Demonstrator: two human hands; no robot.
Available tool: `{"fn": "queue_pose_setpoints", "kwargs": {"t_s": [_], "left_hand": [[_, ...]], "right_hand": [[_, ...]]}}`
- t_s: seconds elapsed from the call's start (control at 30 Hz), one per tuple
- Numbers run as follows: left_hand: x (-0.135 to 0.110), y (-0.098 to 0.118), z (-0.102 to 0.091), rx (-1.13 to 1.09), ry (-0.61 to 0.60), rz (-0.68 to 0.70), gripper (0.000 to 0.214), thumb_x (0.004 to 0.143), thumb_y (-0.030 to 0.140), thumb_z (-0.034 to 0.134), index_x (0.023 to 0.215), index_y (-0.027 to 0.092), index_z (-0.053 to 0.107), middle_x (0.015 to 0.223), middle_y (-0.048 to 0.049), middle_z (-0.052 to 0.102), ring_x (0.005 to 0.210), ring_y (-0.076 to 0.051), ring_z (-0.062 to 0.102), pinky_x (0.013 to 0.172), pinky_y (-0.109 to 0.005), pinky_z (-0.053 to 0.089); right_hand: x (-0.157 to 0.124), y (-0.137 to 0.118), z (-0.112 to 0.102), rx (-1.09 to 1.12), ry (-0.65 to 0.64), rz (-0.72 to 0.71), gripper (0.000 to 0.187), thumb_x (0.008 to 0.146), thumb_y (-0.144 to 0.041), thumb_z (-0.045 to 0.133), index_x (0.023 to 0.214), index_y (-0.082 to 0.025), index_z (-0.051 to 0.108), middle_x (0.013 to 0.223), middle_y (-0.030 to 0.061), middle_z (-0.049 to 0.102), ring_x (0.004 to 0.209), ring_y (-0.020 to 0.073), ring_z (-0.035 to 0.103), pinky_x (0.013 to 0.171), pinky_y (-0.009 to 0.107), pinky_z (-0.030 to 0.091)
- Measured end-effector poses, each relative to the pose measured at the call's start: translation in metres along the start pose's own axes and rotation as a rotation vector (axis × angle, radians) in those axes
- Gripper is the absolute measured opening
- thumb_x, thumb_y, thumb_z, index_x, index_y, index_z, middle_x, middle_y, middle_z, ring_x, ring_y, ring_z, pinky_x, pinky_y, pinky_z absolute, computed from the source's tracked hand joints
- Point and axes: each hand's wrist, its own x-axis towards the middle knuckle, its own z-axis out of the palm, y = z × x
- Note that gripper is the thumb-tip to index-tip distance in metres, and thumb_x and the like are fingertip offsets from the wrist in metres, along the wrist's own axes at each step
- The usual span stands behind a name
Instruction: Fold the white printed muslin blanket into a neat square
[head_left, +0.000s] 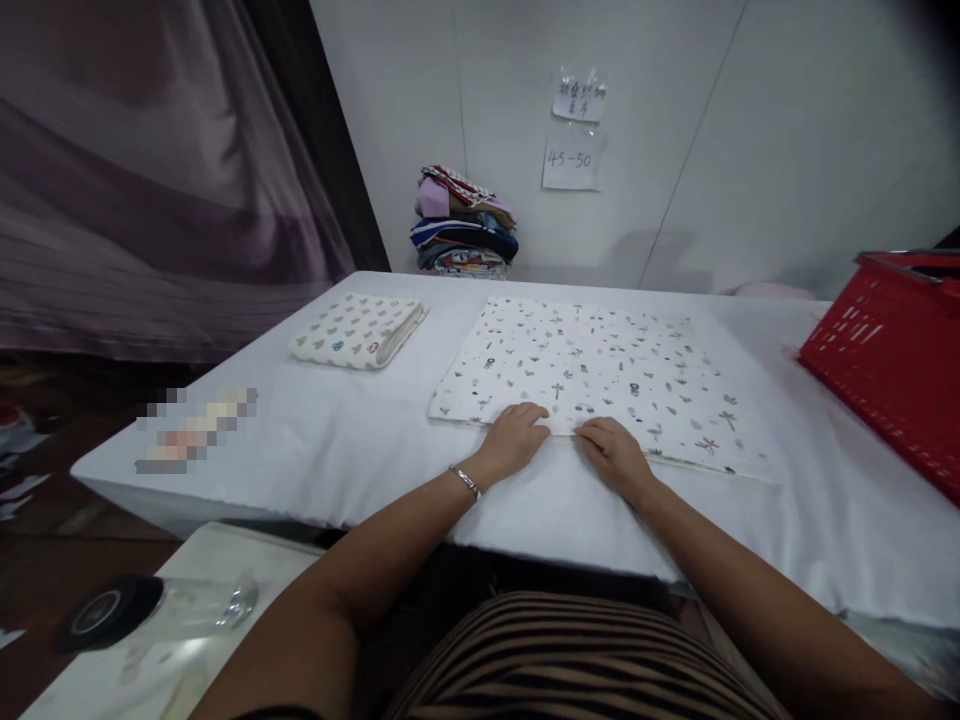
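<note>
A white cloth printed with small plants and animals lies spread flat in a folded rectangle on the white-covered table. At its near edge, my left hand has its fingers curled over the fabric, thumb side toward the middle. A short way to the right, my right hand pinches the same edge between thumb and fingers. The undersides of both hands are hidden. Farther left on the table rests a folded cream cloth with a grey print, apart from both hands.
A red plastic basket stands at the right end of the table. Folded fabrics are stacked by the wall beyond the far edge. A clear jar with a black lid lies on a lower white surface at left. A purple curtain hangs behind.
</note>
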Motion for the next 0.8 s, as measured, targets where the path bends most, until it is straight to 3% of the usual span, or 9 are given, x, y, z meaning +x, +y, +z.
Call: {"fn": "queue_pose_setpoints", "kwargs": {"t_s": [0.33,0.63,0.8], "left_hand": [[0.003,0.003,-0.001,-0.033,-0.026,-0.021,0.024,0.094,0.02,0.043,0.098,0.024,0.066,0.116,-0.0038,0.058,0.112,-0.02,0.047,0.091,-0.035,0.038],[0.01,0.006,0.003,0.068,-0.075,-0.029,0.02,0.093,0.018,0.044,0.089,0.019,0.064,0.112,-0.0041,0.059,0.107,-0.02,0.048,0.085,-0.034,0.038],[0.009,0.009,0.004,0.069,-0.067,0.008,0.023,0.093,0.013,0.039,0.088,0.016,0.062,0.114,-0.0059,0.058,0.111,-0.02,0.047,0.09,-0.034,0.038]], "right_hand": [[0.002,-0.002,-0.001,0.01,-0.01,0.034,0.025,0.091,-0.024,0.045,0.097,-0.022,0.069,0.093,0.0071,0.067,0.087,0.0217,0.058,0.076,0.037,0.05],[0.001,-0.001,0.001,-0.029,-0.006,-0.023,0.022,0.091,-0.019,0.046,0.098,-0.019,0.067,0.093,0.0081,0.066,0.086,0.0213,0.057,0.076,0.036,0.049],[0.001,-0.002,0.001,-0.033,0.016,-0.045,0.024,0.091,-0.017,0.044,0.102,-0.02,0.065,0.096,0.009,0.066,0.089,0.0223,0.057,0.077,0.038,0.05]]}}
